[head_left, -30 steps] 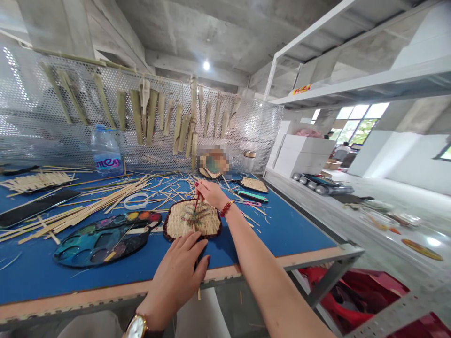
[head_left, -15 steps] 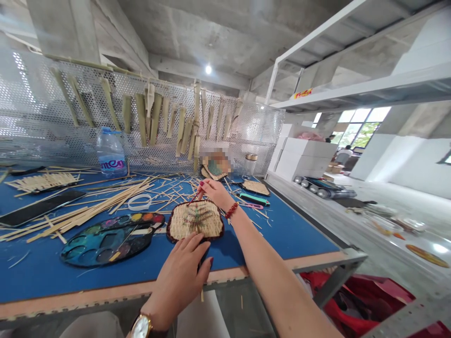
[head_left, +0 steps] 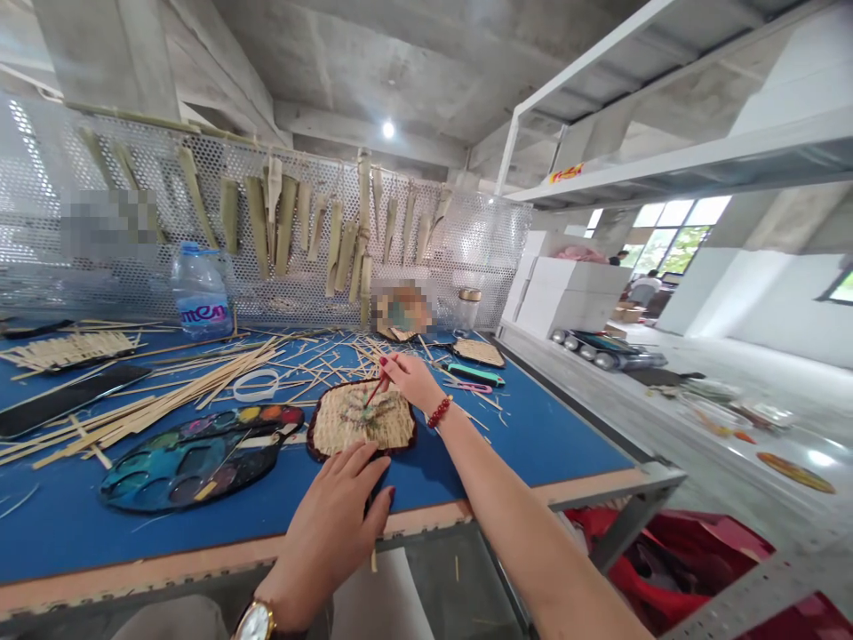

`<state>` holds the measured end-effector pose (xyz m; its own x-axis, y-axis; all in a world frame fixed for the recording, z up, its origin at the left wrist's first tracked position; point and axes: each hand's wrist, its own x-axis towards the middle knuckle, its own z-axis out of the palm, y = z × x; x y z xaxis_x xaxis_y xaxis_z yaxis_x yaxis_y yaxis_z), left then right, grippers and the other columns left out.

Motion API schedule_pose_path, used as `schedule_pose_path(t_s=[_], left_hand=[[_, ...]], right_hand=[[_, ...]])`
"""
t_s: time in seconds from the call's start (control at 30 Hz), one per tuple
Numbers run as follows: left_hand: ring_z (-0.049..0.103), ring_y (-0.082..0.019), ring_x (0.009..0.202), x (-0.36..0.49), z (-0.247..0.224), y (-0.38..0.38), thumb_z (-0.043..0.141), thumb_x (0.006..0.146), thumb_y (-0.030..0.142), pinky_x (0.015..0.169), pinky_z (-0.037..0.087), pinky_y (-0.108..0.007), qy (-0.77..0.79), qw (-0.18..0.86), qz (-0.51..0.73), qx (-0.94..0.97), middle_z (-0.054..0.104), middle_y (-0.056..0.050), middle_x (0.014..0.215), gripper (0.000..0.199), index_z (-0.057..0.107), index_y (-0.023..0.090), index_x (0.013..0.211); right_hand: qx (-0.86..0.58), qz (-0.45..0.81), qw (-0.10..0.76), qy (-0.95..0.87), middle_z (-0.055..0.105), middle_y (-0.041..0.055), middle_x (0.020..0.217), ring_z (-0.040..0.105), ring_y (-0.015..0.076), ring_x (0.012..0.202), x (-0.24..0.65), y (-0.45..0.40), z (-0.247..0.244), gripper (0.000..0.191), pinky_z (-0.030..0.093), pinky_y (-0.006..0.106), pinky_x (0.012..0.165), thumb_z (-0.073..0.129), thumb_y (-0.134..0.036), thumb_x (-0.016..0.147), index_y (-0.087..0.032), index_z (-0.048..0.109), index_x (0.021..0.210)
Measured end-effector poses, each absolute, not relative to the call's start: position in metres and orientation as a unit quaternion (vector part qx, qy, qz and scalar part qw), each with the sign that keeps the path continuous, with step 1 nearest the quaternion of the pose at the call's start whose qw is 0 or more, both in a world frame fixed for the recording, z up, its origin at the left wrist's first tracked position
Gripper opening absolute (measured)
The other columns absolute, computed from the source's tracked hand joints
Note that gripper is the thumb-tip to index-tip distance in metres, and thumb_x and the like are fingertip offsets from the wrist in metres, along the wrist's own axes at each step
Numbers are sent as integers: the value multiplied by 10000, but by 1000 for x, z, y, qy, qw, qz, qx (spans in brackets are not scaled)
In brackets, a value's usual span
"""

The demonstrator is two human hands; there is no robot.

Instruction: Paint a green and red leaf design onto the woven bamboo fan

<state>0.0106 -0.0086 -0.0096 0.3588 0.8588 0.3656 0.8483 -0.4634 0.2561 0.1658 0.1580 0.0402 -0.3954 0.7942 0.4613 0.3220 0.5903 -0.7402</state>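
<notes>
One blue worktop (head_left: 526,427) carries a paint palette (head_left: 156,458) and, right of it towards the front edge, a dark-rimmed woven fan (head_left: 337,422), its centre painted, its outer weave bare. The left hand (head_left: 337,502) lies open across the fan's lower rim; the right hand (head_left: 411,380) pinches a slim red paintbrush (head_left: 375,391) over the painted middle.

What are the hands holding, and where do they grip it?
The right hand pinches a thin brush near its upper end; the left rests on the woven fan's lower edge.
</notes>
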Motion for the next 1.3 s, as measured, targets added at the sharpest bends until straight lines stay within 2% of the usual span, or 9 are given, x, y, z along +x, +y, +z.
schedule_pose_path(t_s=[0.37,0.63,0.97,1.3], left_hand=[[474,-289,1325,11,-9,-10,410,948,353,1095,396,-513,515,6,239,823,560,-87,1410,411,615,238,1285],[461,-287,1335,11,-8,-10,397,951,362,1103,385,-510,513,14,232,826,550,-97,1420,428,613,214,1289],[476,-290,1316,11,-8,-10,392,952,376,1097,389,-507,513,13,235,826,571,-99,1394,432,618,213,1282],[491,-285,1304,11,-9,-9,410,946,362,1093,396,-495,507,8,249,825,586,-94,1376,412,620,226,1274]], right_hand=[[-340,223,395,-824,718,31,841,652,148,815,154,147,37,281,444,263,781,412,-335,1006,-189,622,892],[-333,237,404,-819,697,22,763,639,133,756,151,143,37,329,443,252,776,381,-359,1017,-175,613,873],[-308,264,367,-837,702,20,801,644,131,777,143,128,42,270,447,242,740,412,-329,1008,-181,615,908],[-311,232,343,-856,710,13,775,649,133,777,142,128,42,278,447,249,760,423,-312,1007,-185,627,866]])
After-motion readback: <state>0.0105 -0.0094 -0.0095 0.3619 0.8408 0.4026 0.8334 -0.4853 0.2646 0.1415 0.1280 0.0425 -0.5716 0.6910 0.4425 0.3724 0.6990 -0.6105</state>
